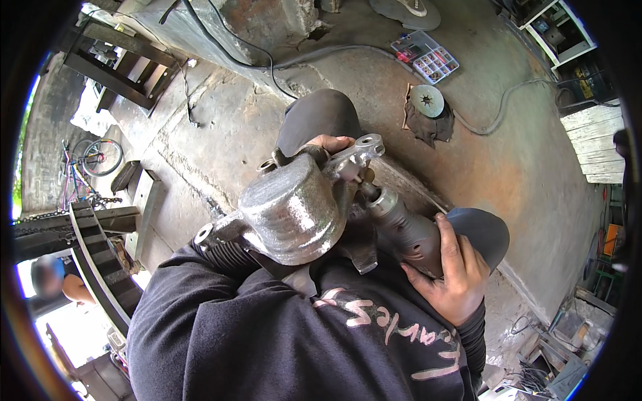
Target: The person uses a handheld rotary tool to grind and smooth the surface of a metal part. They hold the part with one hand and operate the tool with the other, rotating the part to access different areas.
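A grey cast-metal housing [287, 207], round and drum-shaped with several bolt lugs, lies tilted across my lap, its flat end up. My left hand [331, 142] reaches behind its far side; only a few fingers show, curled against the metal, and the rest is hidden. In my right hand [458, 274] is a dark, thick-bodied die grinder [414, 230] with a silver collar, the fingers closed round its rear. The narrow front end of the tool points at the inside of a lug [368, 144] on the housing's right. Whether the bit touches the metal cannot be made out.
Ahead on the concrete floor lie a compartment box [428, 57] of small parts and a metal disc [426, 100] on a dark cloth. A grey cable [491, 127] winds past them. A bicycle [100, 158], steel frames [110, 70] and a person [50, 277] are at the left.
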A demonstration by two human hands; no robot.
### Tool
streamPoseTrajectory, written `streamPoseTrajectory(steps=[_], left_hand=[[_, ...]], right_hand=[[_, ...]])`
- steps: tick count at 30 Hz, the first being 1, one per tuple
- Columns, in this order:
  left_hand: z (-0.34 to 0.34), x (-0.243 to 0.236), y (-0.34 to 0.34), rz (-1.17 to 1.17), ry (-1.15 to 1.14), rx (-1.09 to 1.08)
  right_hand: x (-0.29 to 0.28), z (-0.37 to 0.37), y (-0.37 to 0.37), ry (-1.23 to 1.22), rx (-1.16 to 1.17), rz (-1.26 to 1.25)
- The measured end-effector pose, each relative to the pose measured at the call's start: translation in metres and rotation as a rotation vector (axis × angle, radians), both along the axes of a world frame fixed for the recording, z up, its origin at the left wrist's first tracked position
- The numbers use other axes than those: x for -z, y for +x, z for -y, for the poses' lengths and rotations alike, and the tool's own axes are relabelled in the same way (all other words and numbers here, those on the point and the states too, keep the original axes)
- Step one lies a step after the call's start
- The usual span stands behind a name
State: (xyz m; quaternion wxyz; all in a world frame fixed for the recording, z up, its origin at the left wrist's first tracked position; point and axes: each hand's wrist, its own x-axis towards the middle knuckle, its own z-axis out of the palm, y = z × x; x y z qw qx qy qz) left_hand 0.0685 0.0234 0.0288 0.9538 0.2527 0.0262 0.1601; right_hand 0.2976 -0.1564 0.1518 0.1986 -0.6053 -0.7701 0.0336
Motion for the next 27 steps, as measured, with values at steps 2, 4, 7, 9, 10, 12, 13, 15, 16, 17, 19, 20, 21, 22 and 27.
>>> streamPoseTrajectory(steps=[2, 4, 7, 9, 10, 12, 13, 15, 16, 17, 19, 20, 21, 22, 27], left_hand=[[-0.008, 0.026, -0.007, 0.029, 0.026, 0.053], [-0.017, 0.056, -0.002, 0.234, -0.116, 0.226], [-0.021, 0.085, 0.007, 0.470, -0.289, 0.400], [-0.018, 0.083, -0.005, 0.263, -0.055, 0.179], [-0.016, 0.078, -0.007, 0.191, 0.037, 0.093], [-0.010, 0.065, -0.010, 0.124, 0.023, 0.034], [-0.008, 0.059, -0.010, 0.112, -0.005, 0.022], [-0.004, 0.051, -0.010, 0.094, -0.045, -0.002], [-0.002, 0.049, -0.010, 0.093, -0.061, -0.007], [-0.002, 0.049, -0.011, 0.091, -0.066, -0.014], [-0.003, 0.054, -0.011, 0.093, -0.074, -0.004], [-0.003, 0.058, -0.011, 0.091, -0.079, 0.009], [-0.004, 0.062, -0.012, 0.095, -0.084, 0.025], [-0.004, 0.066, -0.011, 0.105, -0.098, 0.034], [0.006, 0.074, -0.004, 0.192, -0.200, -0.019]], right_hand=[[0.001, 0.001, 0.000, -0.009, 0.002, -0.001], [0.001, 0.002, -0.002, -0.027, -0.013, -0.014], [0.001, 0.003, -0.001, -0.016, 0.010, 0.014], [0.000, 0.004, -0.001, -0.028, 0.030, 0.024], [-0.001, 0.005, -0.001, -0.034, 0.018, 0.023], [0.002, 0.004, -0.003, -0.011, -0.005, -0.022], [0.002, 0.003, -0.003, -0.013, 0.009, -0.009], [0.001, 0.003, 0.000, -0.019, 0.046, 0.022], [0.000, 0.004, 0.000, -0.021, 0.038, 0.028], [-0.001, 0.005, 0.000, -0.027, 0.032, 0.035], [-0.002, 0.005, -0.001, -0.035, 0.026, 0.045], [-0.003, 0.005, -0.001, -0.037, 0.027, 0.048], [-0.003, 0.004, -0.001, -0.045, 0.032, 0.052], [-0.002, 0.003, -0.001, -0.028, 0.028, 0.049], [-0.002, 0.002, -0.003, -0.045, 0.024, 0.026]])
